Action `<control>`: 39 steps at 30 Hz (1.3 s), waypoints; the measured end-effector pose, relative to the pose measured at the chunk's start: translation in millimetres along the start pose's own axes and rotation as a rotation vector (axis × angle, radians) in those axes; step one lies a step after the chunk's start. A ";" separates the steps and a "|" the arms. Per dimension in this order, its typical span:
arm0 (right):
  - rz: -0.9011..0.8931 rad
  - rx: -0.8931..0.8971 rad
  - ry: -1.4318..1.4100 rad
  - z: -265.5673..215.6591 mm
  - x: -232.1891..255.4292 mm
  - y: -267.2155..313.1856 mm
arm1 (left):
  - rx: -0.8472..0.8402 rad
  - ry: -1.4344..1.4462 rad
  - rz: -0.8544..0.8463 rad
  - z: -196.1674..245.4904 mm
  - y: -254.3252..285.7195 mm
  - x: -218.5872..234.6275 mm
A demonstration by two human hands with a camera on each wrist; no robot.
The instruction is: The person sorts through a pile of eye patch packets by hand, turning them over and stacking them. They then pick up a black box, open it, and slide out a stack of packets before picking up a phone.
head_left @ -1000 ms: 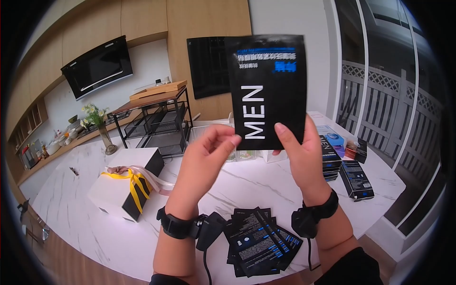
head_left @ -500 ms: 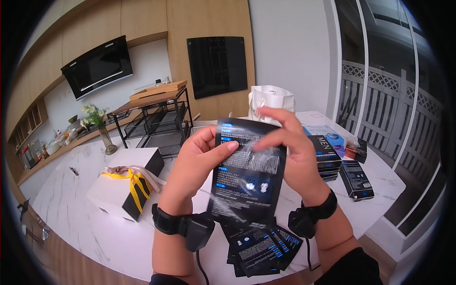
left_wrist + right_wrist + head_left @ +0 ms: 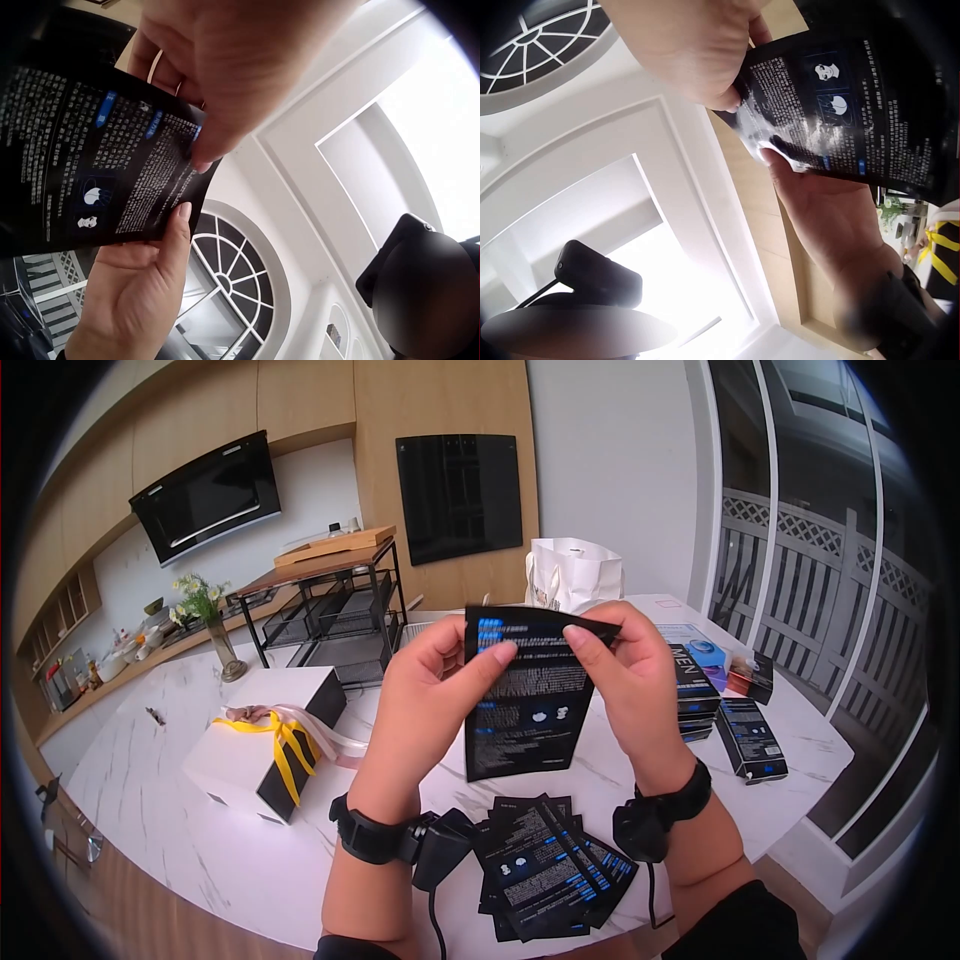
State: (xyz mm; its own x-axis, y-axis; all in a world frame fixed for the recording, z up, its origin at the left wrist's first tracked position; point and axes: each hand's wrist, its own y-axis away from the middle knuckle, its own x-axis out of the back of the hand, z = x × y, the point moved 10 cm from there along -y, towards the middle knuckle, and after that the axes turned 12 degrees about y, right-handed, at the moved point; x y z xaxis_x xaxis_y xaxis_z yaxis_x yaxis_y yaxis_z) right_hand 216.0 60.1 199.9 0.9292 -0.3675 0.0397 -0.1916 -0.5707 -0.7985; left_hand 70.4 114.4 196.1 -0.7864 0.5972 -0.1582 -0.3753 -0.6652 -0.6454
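Both hands hold up one black face mask sachet, its back with white and blue print facing me. My left hand pinches its upper left edge, thumb on the printed side. At the upper right corner my right hand pinches it, thumb likewise in front. The top edge bows a little between the thumbs. Up close, the left wrist view shows drawings of a face and a mask on the sachet. Below the hands, a fanned pile of similar sachets lies on the marble-patterned table.
At left sits a white and black box with a yellow ribbon. Stacked MEN boxes and a single black box are at right. Behind stand a white paper bag, a wire-drawer rack and a flower vase.
The sachet has been turned from its MEN front to its printed back and lowered. My right hand came off it with spread fingers and now pinches its upper right corner.
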 end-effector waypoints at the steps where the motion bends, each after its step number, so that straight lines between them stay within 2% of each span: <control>1: -0.015 0.047 0.056 -5.0 -1.7 0.6 | 0.005 0.015 0.021 -1.4 -0.7 4.1; 3: -0.031 0.094 0.112 -13.1 -3.9 2.2 | 0.009 0.030 0.041 -3.1 -1.9 10.3; 5: -0.178 0.320 0.270 -40.1 -22.0 10.0 | -0.057 -0.050 0.056 3.3 -2.3 14.8; 7: -0.166 0.329 0.285 -39.1 -22.1 10.3 | -0.025 -0.028 0.067 4.1 -0.1 14.3; 9: 0.005 0.106 0.093 -14.0 -0.8 2.5 | -0.032 -0.074 0.002 6.2 0.7 8.4; 11: 0.006 0.071 0.076 -12.3 0.9 0.1 | -0.079 -0.168 -0.065 10.0 2.9 -0.8; 13: 0.010 -0.011 -0.002 -9.0 0.7 2.4 | -0.039 -0.087 -0.013 5.0 2.3 2.2; 15: -0.076 0.140 0.124 -22.0 -8.0 4.3 | -0.035 -0.059 0.074 5.8 0.3 11.8; 17: -0.160 0.276 0.161 -36.9 -20.3 10.8 | -0.032 -0.006 0.058 5.8 0.4 10.8; 19: -0.140 0.277 0.138 -35.1 -19.0 10.7 | -0.024 0.100 0.026 5.7 0.8 7.6; 21: -0.032 0.037 0.050 -10.9 -2.7 3.6 | -0.017 0.112 0.005 6.9 2.4 4.3; 23: -0.034 0.001 0.020 -9.7 -1.6 1.7 | -0.010 0.126 -0.017 5.2 2.8 -0.1; 25: -0.028 -0.074 -0.063 -6.0 -4.6 2.9 | -0.051 0.041 0.043 5.6 2.5 3.6; 27: -0.066 -0.052 -0.071 -7.8 -10.5 3.8 | -0.065 0.033 0.038 7.3 1.5 6.0; 30: -0.166 -0.031 0.069 -7.6 -19.4 3.6 | -0.123 0.127 0.098 13.2 1.2 15.9; 34: -0.080 -0.087 -0.002 7.3 -9.1 -0.3 | -0.099 0.141 0.049 10.4 -0.9 7.3; 37: -0.011 -0.084 -0.024 2.9 -1.2 -1.6 | 0.059 0.046 0.003 -10.6 -3.0 6.2; 39: -0.032 -0.081 -0.021 3.1 -3.8 1.3 | 0.017 -0.023 0.040 -12.3 -5.3 15.1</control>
State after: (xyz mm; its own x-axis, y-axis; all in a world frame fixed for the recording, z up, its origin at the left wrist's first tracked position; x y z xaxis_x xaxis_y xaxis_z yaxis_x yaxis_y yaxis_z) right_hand 213.3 63.1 196.8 0.9414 -0.3333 0.0516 -0.1857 -0.6399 -0.7456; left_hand 66.6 132.5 187.9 -0.8121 0.5594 -0.1662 -0.3514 -0.6962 -0.6260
